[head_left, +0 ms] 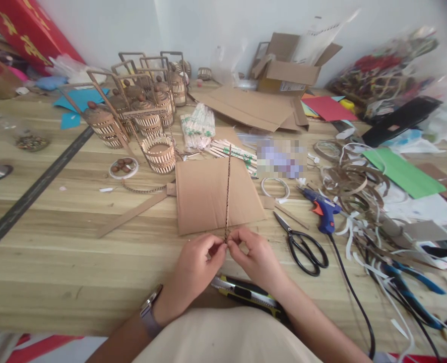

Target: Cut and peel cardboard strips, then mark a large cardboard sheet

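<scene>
Both my left hand (pixel 200 259) and my right hand (pixel 255 254) pinch the near end of a thin strip of corrugated cardboard (pixel 228 194). Held on edge, the strip points away from me and shows its fluted side. Behind it lies a flat cardboard sheet (pixel 202 201). Under my wrists, close to my body, is a yellow and black utility knife (pixel 246 292). To the right of my right hand rest black-handled scissors (pixel 302 246) and a blue glue gun (pixel 323 209).
Small basket-like lanterns with tall handles (pixel 147 123) crowd the back left. A white dish (pixel 124 168) holds brown balls. Curled cardboard strips (pixel 354 181), blue-handled pliers (pixel 406 287) and a green sheet (pixel 404 171) lie at right. An opened cardboard box (pixel 289 73) stands behind.
</scene>
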A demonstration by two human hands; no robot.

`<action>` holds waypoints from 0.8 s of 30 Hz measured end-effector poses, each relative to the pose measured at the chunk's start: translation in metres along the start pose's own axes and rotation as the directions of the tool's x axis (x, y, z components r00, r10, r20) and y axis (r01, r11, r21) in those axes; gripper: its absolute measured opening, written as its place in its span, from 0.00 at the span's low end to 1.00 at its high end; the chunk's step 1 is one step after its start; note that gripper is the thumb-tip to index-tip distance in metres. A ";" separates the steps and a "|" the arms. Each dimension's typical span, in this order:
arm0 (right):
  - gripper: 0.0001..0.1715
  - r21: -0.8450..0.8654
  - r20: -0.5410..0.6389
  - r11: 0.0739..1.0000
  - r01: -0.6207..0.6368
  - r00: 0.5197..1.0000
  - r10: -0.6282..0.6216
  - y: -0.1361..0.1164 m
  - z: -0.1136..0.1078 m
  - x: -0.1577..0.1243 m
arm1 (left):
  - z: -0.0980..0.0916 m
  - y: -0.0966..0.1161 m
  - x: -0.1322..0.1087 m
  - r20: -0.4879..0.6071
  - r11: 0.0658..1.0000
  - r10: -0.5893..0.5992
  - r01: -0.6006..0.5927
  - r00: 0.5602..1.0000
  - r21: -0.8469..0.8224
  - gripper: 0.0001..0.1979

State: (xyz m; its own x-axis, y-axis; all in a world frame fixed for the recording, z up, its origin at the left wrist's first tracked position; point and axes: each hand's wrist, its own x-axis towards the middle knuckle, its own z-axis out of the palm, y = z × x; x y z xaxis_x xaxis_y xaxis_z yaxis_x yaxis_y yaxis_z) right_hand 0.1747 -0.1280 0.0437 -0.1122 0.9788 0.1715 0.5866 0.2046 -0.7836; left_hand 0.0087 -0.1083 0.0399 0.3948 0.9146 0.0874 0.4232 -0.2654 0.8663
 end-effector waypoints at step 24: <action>0.09 -0.116 -0.012 0.989 0.092 0.995 -0.094 0.003 0.006 -0.002 | -0.003 0.006 0.004 0.110 0.960 -0.215 0.231 0.970 -0.157 0.08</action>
State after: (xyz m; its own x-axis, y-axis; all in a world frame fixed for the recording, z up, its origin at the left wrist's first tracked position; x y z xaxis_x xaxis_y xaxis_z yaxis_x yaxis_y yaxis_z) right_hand 0.1725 -0.1297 0.0373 -0.1577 0.9549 0.2516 0.6626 0.2912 -0.6900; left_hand 0.0103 -0.1056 0.0465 0.3813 0.9113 -0.1555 0.3694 0.0040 0.9293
